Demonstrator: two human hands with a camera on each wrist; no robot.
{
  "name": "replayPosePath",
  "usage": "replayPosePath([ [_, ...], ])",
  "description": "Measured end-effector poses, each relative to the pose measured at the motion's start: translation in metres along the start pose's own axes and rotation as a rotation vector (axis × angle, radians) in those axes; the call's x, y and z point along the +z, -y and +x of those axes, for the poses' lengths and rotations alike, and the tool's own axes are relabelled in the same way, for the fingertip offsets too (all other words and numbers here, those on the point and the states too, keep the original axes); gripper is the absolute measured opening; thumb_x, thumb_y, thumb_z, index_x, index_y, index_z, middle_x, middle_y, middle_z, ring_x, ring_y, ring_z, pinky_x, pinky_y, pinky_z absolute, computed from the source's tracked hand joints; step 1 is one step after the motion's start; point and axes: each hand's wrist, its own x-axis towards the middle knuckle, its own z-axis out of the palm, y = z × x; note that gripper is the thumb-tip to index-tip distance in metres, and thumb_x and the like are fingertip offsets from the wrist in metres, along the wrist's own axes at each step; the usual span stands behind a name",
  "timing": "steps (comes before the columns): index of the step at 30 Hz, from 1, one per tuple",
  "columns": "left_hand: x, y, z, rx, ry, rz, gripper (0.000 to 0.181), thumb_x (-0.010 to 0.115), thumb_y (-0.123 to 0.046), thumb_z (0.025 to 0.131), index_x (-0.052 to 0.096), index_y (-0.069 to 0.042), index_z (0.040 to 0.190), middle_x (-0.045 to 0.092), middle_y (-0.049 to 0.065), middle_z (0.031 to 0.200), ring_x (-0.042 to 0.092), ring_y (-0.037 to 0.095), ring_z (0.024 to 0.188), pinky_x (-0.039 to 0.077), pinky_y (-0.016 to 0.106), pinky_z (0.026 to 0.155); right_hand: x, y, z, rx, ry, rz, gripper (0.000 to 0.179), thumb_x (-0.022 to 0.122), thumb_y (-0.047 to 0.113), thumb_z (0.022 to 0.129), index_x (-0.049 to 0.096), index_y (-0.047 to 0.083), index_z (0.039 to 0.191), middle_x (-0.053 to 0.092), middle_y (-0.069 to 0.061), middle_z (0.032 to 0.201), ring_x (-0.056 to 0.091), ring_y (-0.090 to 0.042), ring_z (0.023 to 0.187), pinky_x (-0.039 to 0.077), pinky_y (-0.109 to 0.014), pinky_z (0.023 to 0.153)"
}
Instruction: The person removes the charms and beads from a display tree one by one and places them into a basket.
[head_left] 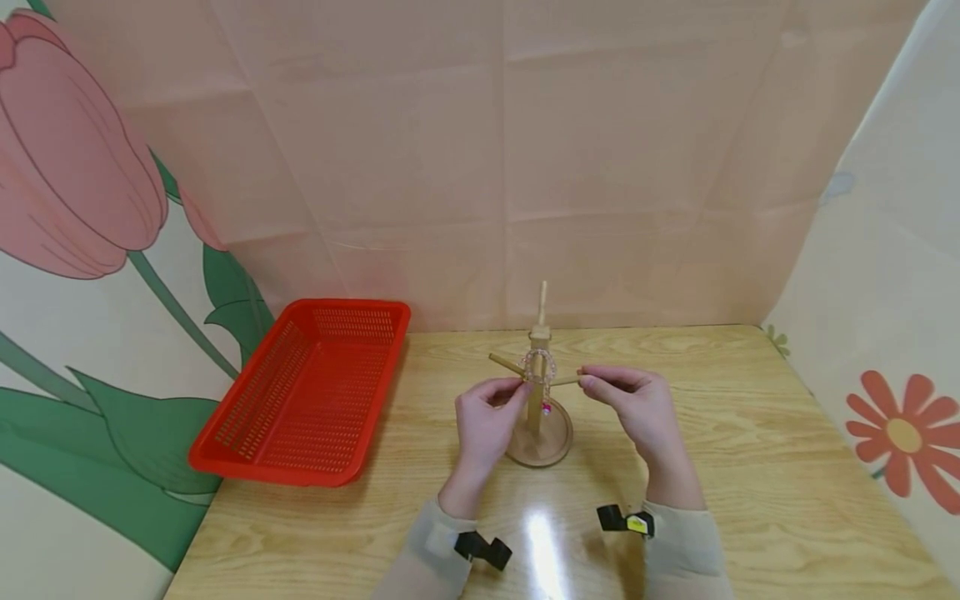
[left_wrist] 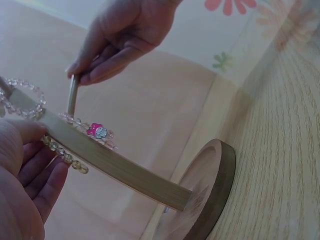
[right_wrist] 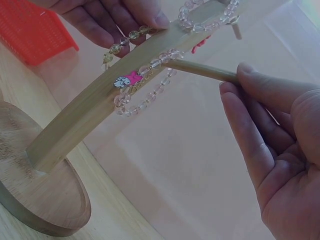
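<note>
Pink bead bracelet [right_wrist: 155, 63] hangs on peg [right_wrist: 202, 70] of wooden stand [right_wrist: 90, 115]; right hand [right_wrist: 285, 167] pinches peg tip, likely steadying it. Left hand [head_left: 483, 421]: fingers bent by yellow bead bracelet [left_wrist: 60, 151]; cannot tell what's held.

- Basket [head_left: 322, 402]: on table [head_left: 750, 467], left of stand [head_left: 535, 412].
- Stand: between left hand [head_left: 483, 421] and right hand [head_left: 633, 408].
- Right hand: at outer end of right peg [right_wrist: 202, 70].
- Charm bracelet [right_wrist: 132, 78]: on right peg, at its inner end.
- Second bracelet [right_wrist: 115, 49]: left side of stand, beside left hand.
- Backdrop [head_left: 600, 167]: behind table.
</note>
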Motion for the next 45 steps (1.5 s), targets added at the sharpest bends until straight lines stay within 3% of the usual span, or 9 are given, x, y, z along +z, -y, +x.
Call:
replayPosePath([
  [10,-0.0009,-0.0013,0.0007,-0.003,0.009,0.0,0.007,0.089,-0.008,0.089,0.085,-0.003,0.091,0.081,0.007,0.088,0.076,0.022,0.075,0.061,0.026,0.07,0.0009,0.0033,-0.0005,0.026,0.0,-0.02,0.036,0.082,0.018,0.098,0.076,-0.009,0.12,0.081,-0.002,0.107,0.078,-0.018,0.1,0.061,-0.026,0.09],
  [28,-0.0035,-0.0023,0.0023,0.004,0.024,0.004,0.005,0.088,-0.008,0.089,0.085,-0.005,0.092,0.081,0.005,0.088,0.075,0.017,0.077,0.063,0.028,0.07,0.001,0.0046,-0.0012,0.02,0.007,0.011,0.035,0.081,0.014,0.098,0.074,-0.011,0.12,0.081,-0.001,0.107,0.077,-0.014,0.098,0.061,-0.026,0.089],
  [39,-0.0046,-0.003,0.004,0.021,0.024,-0.011,0.005,0.088,-0.008,0.089,0.085,-0.003,0.09,0.081,0.005,0.088,0.075,0.014,0.076,0.062,0.026,0.069,-0.0008,0.0029,0.0003,0.021,0.002,0.003,0.028,0.083,0.015,0.097,0.079,-0.005,0.117,0.081,-0.001,0.107,0.078,-0.015,0.098,0.061,-0.026,0.089],
  [45,-0.0047,-0.0033,0.0039,0.026,0.02,-0.021,0.005,0.088,-0.007,0.089,0.085,-0.003,0.091,0.081,0.008,0.088,0.075,0.016,0.076,0.062,0.027,0.069,0.0002,0.004,0.0,0.026,-0.003,-0.003,0.033,0.083,0.015,0.097,0.076,-0.009,0.119,0.081,-0.001,0.106,0.078,-0.015,0.097,0.061,-0.026,0.089],
])
